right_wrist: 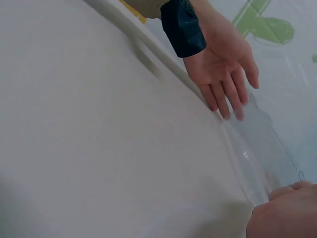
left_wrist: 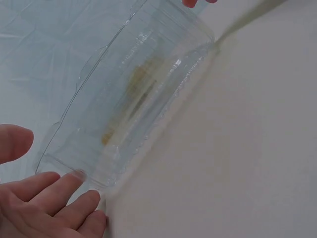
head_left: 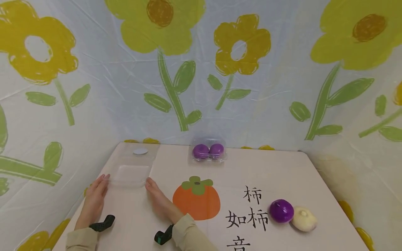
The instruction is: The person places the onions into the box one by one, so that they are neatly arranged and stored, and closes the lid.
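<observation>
A clear plastic clamshell box (head_left: 132, 171) lies at the left of the table, its lid (head_left: 141, 151) raised behind the base with a white oval label on it. No contents show inside. My left hand (head_left: 95, 195) is at the box's left side; its straight fingers (left_wrist: 62, 191) touch the near corner, with the thumb apart. On the other side my right hand (head_left: 160, 198) reaches the right edge with extended fingertips. In the right wrist view only part of the right hand (right_wrist: 285, 213) shows, beside the clear plastic.
At the back edge stands a closed clear box (head_left: 207, 159) with two purple onions (head_left: 201, 151) inside. A purple onion (head_left: 281, 211) and a cream-white bulb (head_left: 304, 219) touch at the right. The tabletop (head_left: 251, 170) bears a printed persimmon and characters; flowered cloth hangs around it.
</observation>
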`<action>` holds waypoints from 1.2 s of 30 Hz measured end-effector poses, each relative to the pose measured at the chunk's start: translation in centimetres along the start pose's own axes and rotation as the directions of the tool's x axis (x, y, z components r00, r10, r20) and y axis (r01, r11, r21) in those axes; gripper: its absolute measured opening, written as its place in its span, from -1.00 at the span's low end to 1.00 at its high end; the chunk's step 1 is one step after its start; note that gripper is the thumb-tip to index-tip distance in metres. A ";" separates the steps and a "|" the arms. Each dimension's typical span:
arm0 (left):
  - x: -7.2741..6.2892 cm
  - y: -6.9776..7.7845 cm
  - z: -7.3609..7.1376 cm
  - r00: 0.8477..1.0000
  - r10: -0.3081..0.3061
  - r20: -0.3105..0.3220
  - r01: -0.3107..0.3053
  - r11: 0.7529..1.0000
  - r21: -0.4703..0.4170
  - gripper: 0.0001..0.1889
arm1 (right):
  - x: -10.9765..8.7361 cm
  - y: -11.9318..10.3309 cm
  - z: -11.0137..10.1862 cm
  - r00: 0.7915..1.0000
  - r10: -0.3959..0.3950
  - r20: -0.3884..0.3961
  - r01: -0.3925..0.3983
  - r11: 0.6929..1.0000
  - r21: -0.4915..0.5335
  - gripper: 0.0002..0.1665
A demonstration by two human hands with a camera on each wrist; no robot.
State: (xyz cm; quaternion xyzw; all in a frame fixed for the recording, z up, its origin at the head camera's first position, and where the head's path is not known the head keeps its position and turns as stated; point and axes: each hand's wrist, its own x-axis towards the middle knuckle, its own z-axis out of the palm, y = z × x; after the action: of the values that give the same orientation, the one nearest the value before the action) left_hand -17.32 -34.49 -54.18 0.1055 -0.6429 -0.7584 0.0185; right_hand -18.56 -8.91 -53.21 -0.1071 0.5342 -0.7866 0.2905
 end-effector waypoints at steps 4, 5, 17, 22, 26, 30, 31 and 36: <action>-0.2 -0.2 0.1 0.999 0.042 0.016 -0.042 0.999 -0.013 -0.19 | -0.1 -0.1 0.0 0.999 0.009 0.039 -0.008 0.999 -0.042 -0.18; -0.3 -0.3 0.0 0.999 0.050 0.020 -0.050 0.999 -0.007 -0.19 | -0.1 -0.1 -0.1 0.999 0.010 0.045 -0.008 0.999 -0.052 -0.18; -2.5 -0.7 0.7 0.992 -0.021 -0.123 0.043 0.984 0.175 -0.23 | -2.9 -0.5 -0.8 0.996 0.046 0.080 -0.036 0.992 -0.118 -0.20; -4.4 -1.0 1.0 0.984 -0.012 -0.176 0.061 0.959 0.276 -0.28 | -4.6 -0.7 -1.1 0.994 0.074 0.082 -0.063 0.989 -0.136 -0.21; -5.6 -1.3 1.3 0.980 0.047 -0.193 0.011 0.958 0.287 -0.33 | -5.8 -0.7 -1.5 0.991 0.100 0.093 -0.086 0.985 -0.148 -0.17; -6.5 -1.5 1.9 0.970 0.087 -0.228 0.000 0.935 0.354 -0.37 | -7.0 -0.9 -2.0 0.988 0.118 0.104 -0.099 0.981 -0.169 -0.16; -6.8 -1.5 2.1 0.967 0.078 -0.243 0.016 0.931 0.364 -0.37 | -7.4 -1.0 -2.1 0.986 0.127 0.105 -0.107 0.978 -0.180 -0.16; -8.2 -1.3 2.9 0.965 -0.004 -0.261 0.096 0.935 0.342 -0.33 | -9.5 -1.5 -3.0 0.983 0.149 0.108 -0.118 0.961 -0.252 -0.22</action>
State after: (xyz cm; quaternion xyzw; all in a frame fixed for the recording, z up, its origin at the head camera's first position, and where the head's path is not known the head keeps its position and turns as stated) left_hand -9.65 -30.14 -53.88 0.2208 -0.7574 -0.6113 0.0629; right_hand -12.85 -0.80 -51.74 -0.1550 0.6136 -0.6851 0.3607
